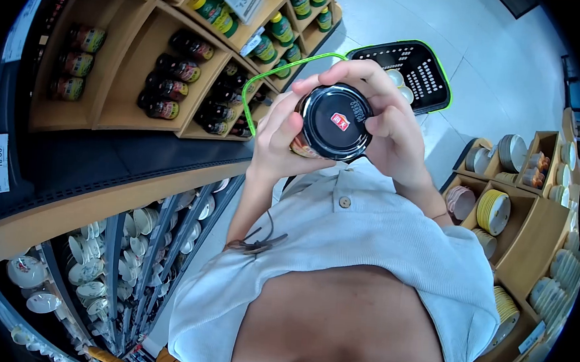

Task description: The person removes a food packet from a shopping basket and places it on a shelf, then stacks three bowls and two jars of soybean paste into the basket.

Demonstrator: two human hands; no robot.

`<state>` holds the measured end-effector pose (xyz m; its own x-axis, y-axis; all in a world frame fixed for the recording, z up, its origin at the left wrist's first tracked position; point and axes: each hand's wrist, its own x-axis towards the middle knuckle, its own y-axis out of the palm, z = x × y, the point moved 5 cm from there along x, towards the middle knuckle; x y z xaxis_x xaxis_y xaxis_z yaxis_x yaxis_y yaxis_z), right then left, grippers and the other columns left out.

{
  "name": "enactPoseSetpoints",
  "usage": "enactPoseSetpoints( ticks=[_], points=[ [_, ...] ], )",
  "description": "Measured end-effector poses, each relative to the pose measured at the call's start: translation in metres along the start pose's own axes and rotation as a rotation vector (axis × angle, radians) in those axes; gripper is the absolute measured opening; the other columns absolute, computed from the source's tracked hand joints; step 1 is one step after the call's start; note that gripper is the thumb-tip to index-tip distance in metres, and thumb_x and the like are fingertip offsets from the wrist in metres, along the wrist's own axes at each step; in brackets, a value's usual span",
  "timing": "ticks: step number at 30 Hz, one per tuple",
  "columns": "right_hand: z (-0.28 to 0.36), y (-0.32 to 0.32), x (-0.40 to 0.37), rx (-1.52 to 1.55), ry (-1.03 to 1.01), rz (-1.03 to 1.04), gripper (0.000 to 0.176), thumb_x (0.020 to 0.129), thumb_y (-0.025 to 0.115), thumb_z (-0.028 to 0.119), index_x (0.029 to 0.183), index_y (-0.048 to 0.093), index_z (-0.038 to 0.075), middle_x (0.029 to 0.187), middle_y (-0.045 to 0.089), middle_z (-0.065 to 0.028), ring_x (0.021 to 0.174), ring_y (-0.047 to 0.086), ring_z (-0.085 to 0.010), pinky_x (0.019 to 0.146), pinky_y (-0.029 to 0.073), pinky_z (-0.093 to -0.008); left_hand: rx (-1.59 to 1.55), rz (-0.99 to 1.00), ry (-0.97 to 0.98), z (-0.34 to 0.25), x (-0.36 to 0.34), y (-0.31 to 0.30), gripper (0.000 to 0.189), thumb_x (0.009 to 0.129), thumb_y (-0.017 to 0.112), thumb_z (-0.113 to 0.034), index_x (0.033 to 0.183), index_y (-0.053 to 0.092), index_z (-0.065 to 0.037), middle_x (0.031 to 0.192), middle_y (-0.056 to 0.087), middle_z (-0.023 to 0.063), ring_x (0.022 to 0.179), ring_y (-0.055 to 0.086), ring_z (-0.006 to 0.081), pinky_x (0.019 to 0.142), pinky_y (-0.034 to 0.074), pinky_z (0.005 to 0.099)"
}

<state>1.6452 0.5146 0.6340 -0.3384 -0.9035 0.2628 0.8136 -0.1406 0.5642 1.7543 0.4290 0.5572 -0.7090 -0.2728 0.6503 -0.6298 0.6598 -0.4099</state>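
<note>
L shelf (128, 58): dk btls (167, 86), grn btls (215, 17) | R shelf (533, 226): plate stks (494, 212)

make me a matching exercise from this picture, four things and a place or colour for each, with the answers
1. jar
2. basket
3. 18.00 price tag
4. shirt

A. black with a green rim
B. pale, with a button
C. between left hand and right hand
D. far left of the picture

Pairs: 1-C, 2-A, 3-D, 4-B

Jar (337, 122) between left hand (274, 139) and right hand (398, 129); basket (436, 76) beyond, support unclear; shelved bottles (169, 87) left, plates (494, 212) right.
</note>
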Motion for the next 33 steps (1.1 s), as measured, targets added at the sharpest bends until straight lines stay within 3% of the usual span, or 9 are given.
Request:
enactPoseSetpoints(
  ticks=[8, 12, 13, 15, 19, 23, 26, 33],
  points=[
    [0.077, -0.07, -0.08, 0.129, -0.011, -0.139, 0.048, 0.061, 0.037, 0.001, 0.108, 0.045, -0.004, 0.111, 0.056, -0.0228, 0.111, 0.052, -0.0273, 0.099, 0.039, -0.0357, -0.137, -0.077, 0.191, -0.047, 0.025, 0.116, 0.122, 0.046, 0.088, -0.02, 0.144, 0.016, -0.02, 0.114, 0.054, 0.0217, 0.093, 0.06, 0.036, 0.075, 0.051, 0.0404],
    [0.108, -0.098, -0.117, 0.195, -0.004, -0.239, 0.047, 0.063, 0.035, -0.002, 0.109, 0.044, -0.004, 0.113, 0.055, -0.0241, 0.11, 0.053, -0.0268, 0.097, 0.041, -0.0336, -0.288, 0.199, -0.018, -0.047, 0.023, 0.167, 0.115, 0.051, 0.085, -0.018, 0.142, 0.014, -0.018, 0.117, 0.052, 0.0196, 0.098, 0.058, 0.0322, 0.081, 0.049, 0.0377],
    [0.115, -0.104, -0.124, 0.214, -0.011, -0.252, 0.047, 0.064, 0.034, -0.003, 0.11, 0.044, -0.003, 0.114, 0.055, -0.0244, 0.11, 0.053, -0.0264, 0.097, 0.042, -0.0336, -0.292, 0.285, -0.068, -0.05, 0.023, 0.176, 0.108, 0.056, 0.082, -0.015, 0.139, 0.013, -0.018, 0.12, 0.05, 0.0176, 0.102, 0.056, 0.0279, 0.087, 0.047, 0.0345],
    [0.125, -0.115, -0.135, 0.254, -0.026, -0.273, 0.047, 0.064, 0.034, -0.004, 0.11, 0.044, -0.003, 0.115, 0.055, -0.025, 0.109, 0.054, -0.0256, 0.095, 0.043, -0.0335, -0.301, 0.328, -0.032, -0.061, 0.034, 0.192, 0.103, 0.061, 0.079, -0.012, 0.137, 0.011, -0.016, 0.122, 0.048, 0.0171, 0.107, 0.054, 0.0252, 0.093, 0.044, 0.0331],
    [0.136, -0.139, -0.144, 0.299, -0.017, -0.365, 0.046, 0.066, 0.034, -0.009, 0.111, 0.044, -0.003, 0.115, 0.054, -0.0243, 0.106, 0.056, -0.0242, 0.091, 0.047, -0.0313, -0.261, 0.235, 0.243, -0.09, 0.07, 0.207, 0.118, 0.058, 0.081, -0.011, 0.142, -0.001, -0.011, 0.122, 0.045, 0.0251, 0.11, 0.052, 0.0355, 0.094, 0.044, 0.0434],
    [0.141, -0.161, -0.142, 0.324, -0.039, -0.432, 0.047, 0.066, 0.035, -0.01, 0.111, 0.045, -0.002, 0.116, 0.054, -0.021, 0.104, 0.057, -0.0227, 0.089, 0.048, -0.0294, -0.278, 0.308, 0.21, -0.077, 0.087, 0.226, 0.122, 0.057, 0.081, -0.011, 0.142, -0.006, -0.013, 0.122, 0.044, 0.0263, 0.11, 0.052, 0.0375, 0.094, 0.043, 0.0451],
    [0.149, -0.179, -0.134, 0.335, -0.052, -0.469, 0.05, 0.063, 0.036, -0.008, 0.111, 0.044, 0.0, 0.117, 0.053, -0.0207, 0.104, 0.056, -0.0224, 0.09, 0.047, -0.0302, -0.435, 0.333, 0.217, -0.052, 0.096, 0.247, 0.118, 0.059, 0.08, -0.011, 0.141, -0.004, -0.011, 0.121, 0.046, 0.0239, 0.109, 0.052, 0.0342, 0.095, 0.042, 0.0447],
    [0.166, -0.229, -0.101, 0.094, -0.092, -0.679, 0.049, 0.062, 0.04, 0.004, 0.112, 0.039, 0.0, 0.12, 0.048, -0.0307, 0.109, 0.055, -0.0296, 0.093, 0.048, -0.0358, -0.519, 0.268, 0.33, -0.005, 0.158, 0.285, 0.122, 0.046, 0.086, -0.019, 0.145, 0.014, -0.018, 0.108, 0.054, 0.0228, 0.085, 0.061, 0.0354, 0.064, 0.054, 0.0384]
  ],
)
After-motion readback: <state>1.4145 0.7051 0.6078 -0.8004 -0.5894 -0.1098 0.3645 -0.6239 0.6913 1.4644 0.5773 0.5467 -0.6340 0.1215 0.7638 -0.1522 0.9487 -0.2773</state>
